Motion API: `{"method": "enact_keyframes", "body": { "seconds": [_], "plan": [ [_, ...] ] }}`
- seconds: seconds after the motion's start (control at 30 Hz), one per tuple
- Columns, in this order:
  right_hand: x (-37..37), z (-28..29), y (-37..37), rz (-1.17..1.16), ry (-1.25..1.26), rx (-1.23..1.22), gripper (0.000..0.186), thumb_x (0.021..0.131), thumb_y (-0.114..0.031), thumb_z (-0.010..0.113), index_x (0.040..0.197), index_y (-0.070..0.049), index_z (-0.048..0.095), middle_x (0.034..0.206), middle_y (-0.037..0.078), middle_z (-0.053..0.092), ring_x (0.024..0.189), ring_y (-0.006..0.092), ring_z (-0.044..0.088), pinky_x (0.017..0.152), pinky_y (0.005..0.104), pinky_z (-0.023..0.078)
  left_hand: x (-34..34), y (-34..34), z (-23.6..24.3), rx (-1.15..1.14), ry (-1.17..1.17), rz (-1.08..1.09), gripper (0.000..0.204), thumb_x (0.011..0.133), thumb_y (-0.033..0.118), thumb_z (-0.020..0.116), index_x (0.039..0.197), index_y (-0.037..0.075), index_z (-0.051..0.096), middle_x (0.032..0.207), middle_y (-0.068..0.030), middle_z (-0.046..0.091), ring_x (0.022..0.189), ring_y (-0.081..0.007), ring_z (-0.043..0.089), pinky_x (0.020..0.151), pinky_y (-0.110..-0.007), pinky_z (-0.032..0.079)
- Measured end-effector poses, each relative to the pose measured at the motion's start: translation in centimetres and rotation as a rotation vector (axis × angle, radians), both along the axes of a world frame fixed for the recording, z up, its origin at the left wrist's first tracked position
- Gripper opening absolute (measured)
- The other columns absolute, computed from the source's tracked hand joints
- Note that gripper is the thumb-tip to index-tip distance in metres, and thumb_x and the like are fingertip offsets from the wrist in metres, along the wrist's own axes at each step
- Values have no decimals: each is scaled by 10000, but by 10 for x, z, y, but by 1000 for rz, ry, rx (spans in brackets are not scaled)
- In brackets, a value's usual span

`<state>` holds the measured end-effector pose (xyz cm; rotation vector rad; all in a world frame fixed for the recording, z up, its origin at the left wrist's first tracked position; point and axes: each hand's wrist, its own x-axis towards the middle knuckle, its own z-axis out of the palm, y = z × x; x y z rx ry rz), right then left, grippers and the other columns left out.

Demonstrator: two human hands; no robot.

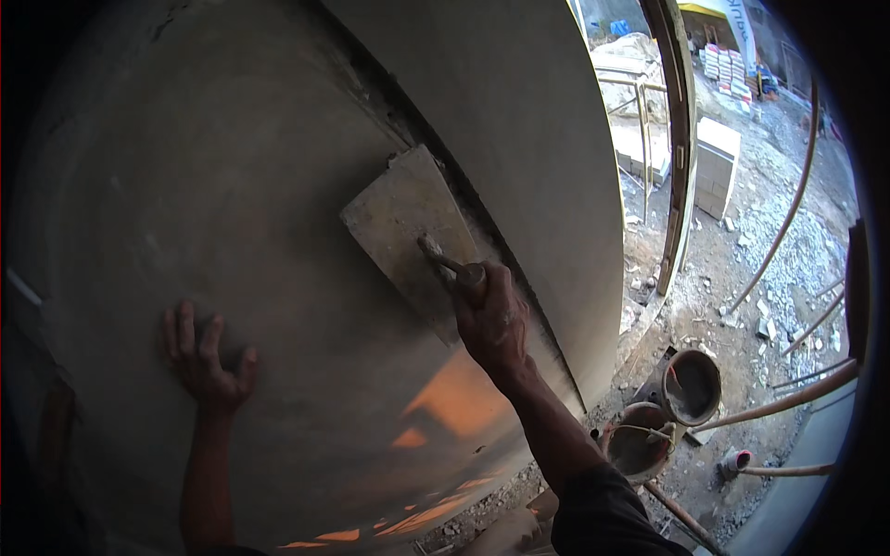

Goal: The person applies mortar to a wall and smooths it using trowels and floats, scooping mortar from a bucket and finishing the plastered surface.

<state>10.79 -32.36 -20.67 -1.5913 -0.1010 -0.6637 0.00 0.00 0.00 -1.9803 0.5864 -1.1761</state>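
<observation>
The left fingers (187, 332) lie spread open against the grey plastered wall (250, 185). To their right, a plastering trowel (400, 215) meets it, gripped by the right fingers (498, 283); below and right of these stand two buckets (654, 382).

Trowel handle (472, 278) partly hidden by right hand (496, 320); dark sleeve (607, 514) cut by lower edge; far sacks (726, 69) blurred.

Curved timber post (684, 148) upright; pale block stack (717, 167) just beyond, to right. Grey gravel (788, 250) strewn over ground, thin bowed pole (788, 228) in front. Farther off, piled bags (726, 69) near white banner (740, 32).
</observation>
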Motion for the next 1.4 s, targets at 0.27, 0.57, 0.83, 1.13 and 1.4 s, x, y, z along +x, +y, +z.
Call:
{"method": "enact_keyframes", "body": {
  "seconds": [0.27,0.57,0.83,1.13,1.4],
  "plan": [
    [27,9,7,-156,-139,-50,192,947,-96,621,1104,-57,517,909,155,640,771,373,664,636,470,525,5,-5,-13,-24,4,24,639,918,542,591,1417,158,476,1526,-198,402,1422,-495,346,1104,-645,301],
    [32,12,-2,-108,-104,-92,161,911,-33,593,1050,-48,512,885,163,636,725,373,654,582,465,512,-3,-6,-7,-3,65,53,644,928,518,592,1410,118,444,1544,-218,347,1432,-525,292,1101,-669,303],
    [26,8,-13,-36,-45,-102,124,921,-44,583,1027,-45,519,871,169,642,718,377,655,577,473,508,-5,-6,-9,-1,72,71,640,926,521,592,1402,119,448,1541,-223,342,1427,-533,284,1096,-679,296],
    [14,-24,-16,-19,18,-186,104,943,-97,578,1030,-54,539,907,167,655,773,382,665,626,474,526,0,-5,-13,-22,70,59,674,894,520,617,1427,145,445,1554,-199,333,1438,-523,274,1096,-680,283],
    [0,-6,-17,32,28,-86,268,842,-96,691,1077,-55,570,893,187,666,841,413,676,704,481,531,2,-1,-13,-33,54,62,655,900,528,609,1426,166,461,1557,-184,340,1450,-508,274,1114,-663,259]
  ]
}}
